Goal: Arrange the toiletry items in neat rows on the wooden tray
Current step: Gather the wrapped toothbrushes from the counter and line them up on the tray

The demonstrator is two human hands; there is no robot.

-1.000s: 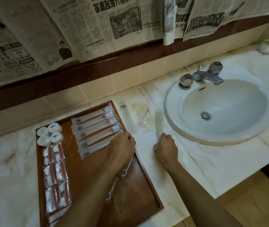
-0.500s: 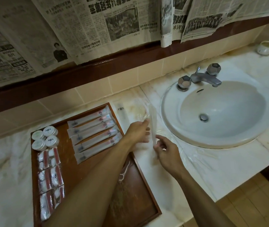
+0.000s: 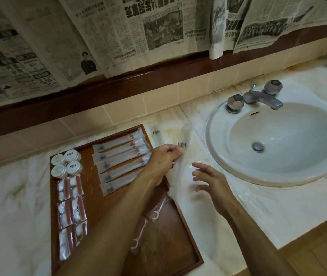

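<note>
Since a moment ago, our left hand (image 3: 165, 158) has lifted a long clear plastic packet (image 3: 180, 166) off the pale marble counter (image 3: 278, 212), and our right hand (image 3: 211, 183) has let go of it and opened up.

From the head camera, we look down at the brown wooden tray (image 3: 188, 244). It already holds a row of long white toothbrush packets (image 3: 120, 162), four small round white tubs (image 3: 67, 163), red and white packets (image 3: 72, 214) in a line, and some white floss picks (image 3: 154, 212) in clear wrap.

We think we are on the step of bringing one more packet over to the tray. Next we need to lay it flat beside the floss picks, straight like the others. One more clear packet (image 3: 155, 134) lies on the counter, just past the tray's far corner.

Our left fingers are curled and pinch the packet near its top. It hangs down, just beside the tray's right edge. Our right fingers are spread wide and hold nothing. They float close to the packet's lower end, but we cannot tell if they touch it.
</note>
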